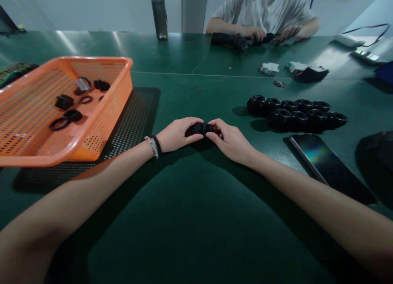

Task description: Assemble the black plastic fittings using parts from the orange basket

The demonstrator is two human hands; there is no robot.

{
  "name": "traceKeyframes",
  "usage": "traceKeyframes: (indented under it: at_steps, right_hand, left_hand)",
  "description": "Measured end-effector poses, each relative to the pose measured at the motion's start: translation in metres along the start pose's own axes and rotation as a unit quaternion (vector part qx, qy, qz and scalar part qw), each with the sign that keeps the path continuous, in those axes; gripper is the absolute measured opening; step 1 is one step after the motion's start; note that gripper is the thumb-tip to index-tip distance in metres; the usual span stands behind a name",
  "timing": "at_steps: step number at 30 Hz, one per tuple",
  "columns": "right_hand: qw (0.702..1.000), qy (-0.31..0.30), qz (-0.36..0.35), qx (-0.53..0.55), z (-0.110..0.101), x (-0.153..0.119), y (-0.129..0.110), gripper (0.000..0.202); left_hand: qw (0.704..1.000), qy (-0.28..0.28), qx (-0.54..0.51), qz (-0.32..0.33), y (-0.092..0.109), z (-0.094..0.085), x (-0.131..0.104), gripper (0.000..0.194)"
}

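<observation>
My left hand (pixel 179 134) and my right hand (pixel 228 138) meet over the middle of the green table, gripping opposite ends of one small black ribbed fitting (pixel 201 128). It looks like a cable gland, lying sideways between them. Fingers and thumb of each hand are closed round it, so its ends are partly hidden. Left of my left hand stands an orange plastic basket (pixel 106 120) with several loose black parts, among them black rings (pixel 59 124) and a black threaded piece (pixel 64 101). Right of my right hand, two rows of similar black fittings (pixel 299 112) are grouped together.
A phone (pixel 331 165) lies near my right forearm, with a dark object (pixel 377 153) beyond it. Small white parts (pixel 269 68) lie farther back. Across the table (pixel 184 218), a person (pixel 264 14) handles something near a black power screwdriver (pixel 230 40). A bottle (pixel 159 16) stands at the back.
</observation>
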State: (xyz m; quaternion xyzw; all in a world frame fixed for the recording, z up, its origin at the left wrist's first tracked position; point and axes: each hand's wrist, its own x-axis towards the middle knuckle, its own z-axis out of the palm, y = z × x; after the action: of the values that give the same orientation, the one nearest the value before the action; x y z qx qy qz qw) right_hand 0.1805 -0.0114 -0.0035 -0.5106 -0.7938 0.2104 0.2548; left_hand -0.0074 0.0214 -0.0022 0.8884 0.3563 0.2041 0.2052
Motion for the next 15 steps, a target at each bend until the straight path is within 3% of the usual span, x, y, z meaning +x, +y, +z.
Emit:
traceKeyframes:
  at_steps: [15]
  right_hand:
    - [0.999, 0.011, -0.018, 0.049, -0.0014, -0.0037, -0.0019, 0.025]
  left_hand:
    - [1.0, -0.003, 0.008, -0.009, 0.0017, -0.0001, 0.0005, 0.035]
